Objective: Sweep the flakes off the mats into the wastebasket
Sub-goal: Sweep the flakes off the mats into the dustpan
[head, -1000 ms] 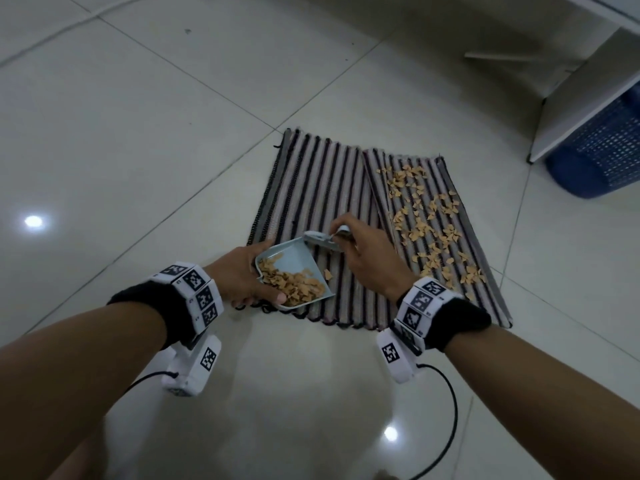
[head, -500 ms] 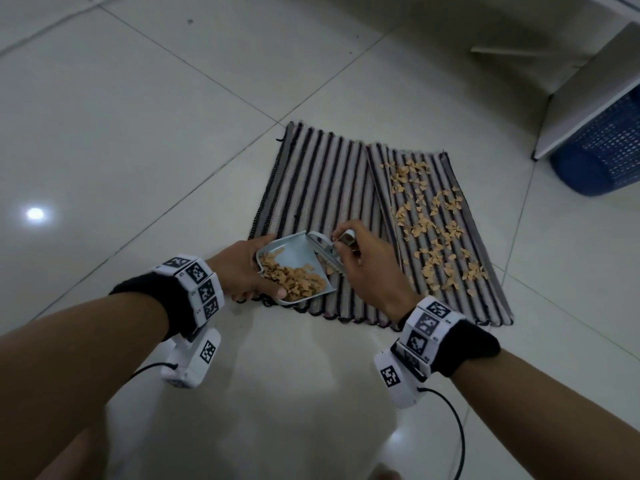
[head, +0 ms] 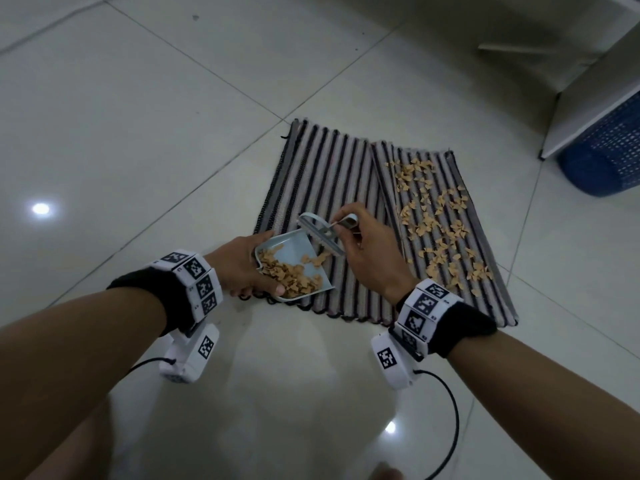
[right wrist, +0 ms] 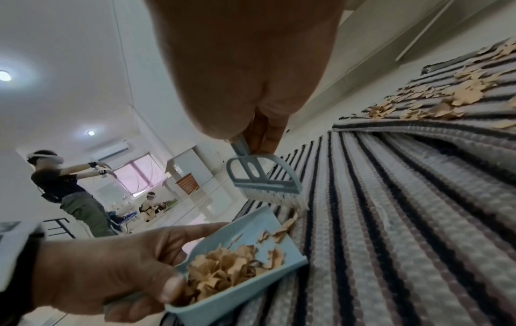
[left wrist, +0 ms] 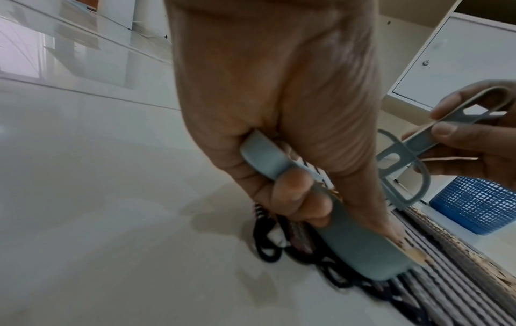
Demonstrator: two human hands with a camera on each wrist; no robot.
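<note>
Head: left hand point(head: 242, 268) is gripping the dustpan point(head: 294, 268) on the left mat point(head: 325, 188); flakes point(head: 440, 216) are covering the right mat point(head: 485, 271), wastebasket point(head: 602, 157) well apart.
Left wrist: fingers point(left wrist: 290, 194) are curling round the pan's handle.
Right wrist: right hand point(right wrist: 251, 66) is pinching the brush point(right wrist: 265, 180) over the pan lip; best keeping the lip flat, strokes short.

Wastebasket point(head: 604, 157) cut off at the right edge, half behind a white cabinet panel point(head: 588, 109); dustpan handle hidden inside left hand point(head: 242, 268).

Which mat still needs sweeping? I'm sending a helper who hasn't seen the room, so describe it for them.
On the tiled floor, two striped mats lie side by side. It is the right mat, the one nearer the blue wastebasket. Unlike the left mat, it is strewn with tan flakes.
</note>
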